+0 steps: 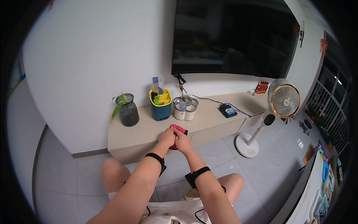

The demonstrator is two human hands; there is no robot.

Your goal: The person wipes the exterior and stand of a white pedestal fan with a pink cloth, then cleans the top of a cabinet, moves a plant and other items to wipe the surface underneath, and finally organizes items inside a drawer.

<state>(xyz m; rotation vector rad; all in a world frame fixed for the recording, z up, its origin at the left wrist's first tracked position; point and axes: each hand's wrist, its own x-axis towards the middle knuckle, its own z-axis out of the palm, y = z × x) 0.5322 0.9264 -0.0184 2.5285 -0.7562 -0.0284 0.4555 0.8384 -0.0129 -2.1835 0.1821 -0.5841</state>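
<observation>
A pink object with a black end (180, 129), its kind unclear, is held at the front edge of a beige low cabinet (131, 139). My left hand (167, 137) and my right hand (181, 141) close around it side by side, thumbs near its top. A dark red part shows below the hands; the rest is hidden by them. Behind the hands stand a blue and yellow organizer (161, 110) with small items in it and a cluster of white cups (185, 110) holding a brush. A dark glass vase (128, 112) with a green plant is to the left.
A black power adapter or router box (228, 111) with cables lies on the cabinet. A white pedestal fan (247, 145) stands to the right. Above hangs a large television (232, 39). At the lower right, a table (298, 193) bears colourful items.
</observation>
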